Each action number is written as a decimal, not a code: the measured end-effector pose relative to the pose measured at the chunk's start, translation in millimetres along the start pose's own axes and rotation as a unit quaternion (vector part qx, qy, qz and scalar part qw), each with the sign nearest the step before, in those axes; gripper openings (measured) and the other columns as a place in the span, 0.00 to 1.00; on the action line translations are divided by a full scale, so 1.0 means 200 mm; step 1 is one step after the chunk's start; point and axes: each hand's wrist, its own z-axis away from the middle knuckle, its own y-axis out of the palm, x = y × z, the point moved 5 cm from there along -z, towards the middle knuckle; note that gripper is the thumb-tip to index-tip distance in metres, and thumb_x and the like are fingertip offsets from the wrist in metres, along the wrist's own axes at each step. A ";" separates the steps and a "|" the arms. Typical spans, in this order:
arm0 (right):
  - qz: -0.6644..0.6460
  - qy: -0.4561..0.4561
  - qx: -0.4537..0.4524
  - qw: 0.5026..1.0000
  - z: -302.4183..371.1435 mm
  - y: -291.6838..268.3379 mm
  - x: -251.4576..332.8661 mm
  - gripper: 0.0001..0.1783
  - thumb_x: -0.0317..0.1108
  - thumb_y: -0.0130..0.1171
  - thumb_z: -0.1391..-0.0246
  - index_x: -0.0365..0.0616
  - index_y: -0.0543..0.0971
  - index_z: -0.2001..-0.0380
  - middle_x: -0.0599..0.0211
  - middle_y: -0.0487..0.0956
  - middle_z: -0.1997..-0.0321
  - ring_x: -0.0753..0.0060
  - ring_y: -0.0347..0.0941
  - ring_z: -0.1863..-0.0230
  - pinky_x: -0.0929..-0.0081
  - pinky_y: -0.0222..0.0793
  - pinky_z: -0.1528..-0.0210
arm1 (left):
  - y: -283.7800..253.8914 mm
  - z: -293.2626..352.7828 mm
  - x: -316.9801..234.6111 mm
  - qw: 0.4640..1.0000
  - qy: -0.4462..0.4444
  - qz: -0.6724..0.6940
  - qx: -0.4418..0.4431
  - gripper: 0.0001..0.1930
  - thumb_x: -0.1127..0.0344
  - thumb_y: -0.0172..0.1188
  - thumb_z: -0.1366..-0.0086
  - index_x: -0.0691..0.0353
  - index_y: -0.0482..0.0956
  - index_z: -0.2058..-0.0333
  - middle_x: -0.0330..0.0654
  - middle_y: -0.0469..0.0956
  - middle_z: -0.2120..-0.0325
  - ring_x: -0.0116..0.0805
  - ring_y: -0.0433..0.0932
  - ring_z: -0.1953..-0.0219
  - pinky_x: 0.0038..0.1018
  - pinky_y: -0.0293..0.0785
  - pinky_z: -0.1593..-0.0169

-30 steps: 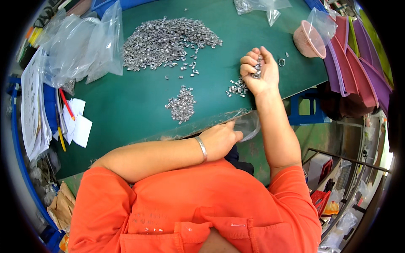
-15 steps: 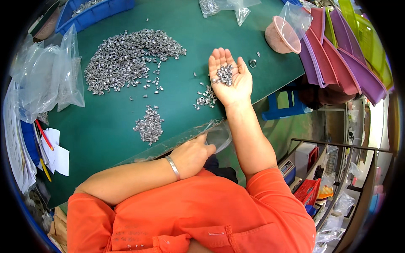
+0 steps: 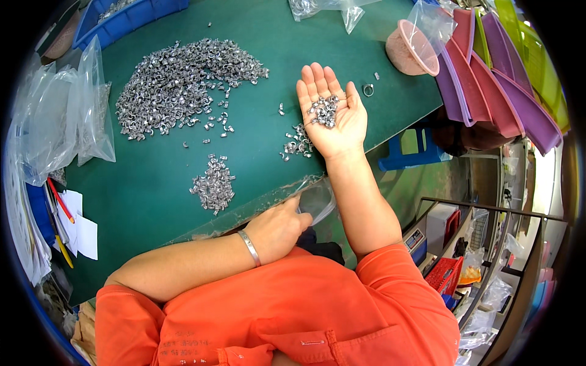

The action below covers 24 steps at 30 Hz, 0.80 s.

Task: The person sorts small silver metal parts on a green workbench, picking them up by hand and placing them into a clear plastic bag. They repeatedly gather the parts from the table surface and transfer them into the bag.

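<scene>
My right hand is palm up above the right part of the table, its fingers stretched and slightly cupped. A small heap of grey metal open rings rests in that palm. Just left of the wrist, partly covered by it, lies a loose cluster of the same rings. At the table's near edge my left hand, with a metal bangle on its wrist, is closed on a clear plastic bag. Its fingertips are partly hidden by the plastic.
A large pile of rings and a smaller one lie on the green table. Around them are a blue crate, plastic bags, a pink cup and coloured bins. A blue stool stands beyond the edge.
The rings in my right palm have shifted and lie a little more spread out. That hand has moved slightly away from me. My left hand keeps its place on the bag.
</scene>
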 end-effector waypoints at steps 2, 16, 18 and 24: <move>0.005 -0.001 -0.007 1.000 0.00 0.00 0.00 0.29 0.46 0.35 0.25 0.29 0.77 0.48 0.42 0.78 0.40 0.42 0.70 0.32 0.44 0.61 0.27 | 0.00 0.00 0.00 1.000 0.006 -0.008 -0.004 0.05 0.72 0.64 0.44 0.64 0.84 0.68 0.76 0.63 0.38 0.64 0.73 0.40 0.42 0.74 0.42; 0.054 0.015 -0.105 0.993 0.15 0.02 -0.03 0.27 0.53 0.42 0.27 0.45 0.76 0.72 0.62 0.77 0.70 0.60 0.74 0.66 0.64 0.72 0.63 | -0.03 0.00 -0.02 0.999 0.031 -0.033 -0.028 0.07 0.73 0.59 0.44 0.66 0.85 0.67 0.74 0.67 0.43 0.61 0.79 0.49 0.41 0.77 0.46; 0.064 0.042 -0.074 0.994 0.23 0.06 -0.07 0.28 0.54 0.43 0.27 0.51 0.69 0.80 0.72 0.66 0.82 0.71 0.63 0.79 0.73 0.60 0.79 | -0.02 0.01 -0.02 0.999 0.019 -0.017 -0.021 0.07 0.73 0.60 0.44 0.65 0.85 0.68 0.71 0.69 0.44 0.60 0.78 0.49 0.41 0.77 0.47; 0.283 -0.075 -0.122 0.948 0.50 0.06 -0.09 0.33 0.48 0.38 0.23 0.49 0.60 0.87 0.69 0.59 0.87 0.73 0.53 0.85 0.73 0.51 0.84 | -0.02 0.01 -0.02 1.000 0.014 -0.008 -0.011 0.07 0.73 0.60 0.43 0.65 0.85 0.67 0.66 0.72 0.48 0.59 0.79 0.51 0.42 0.78 0.49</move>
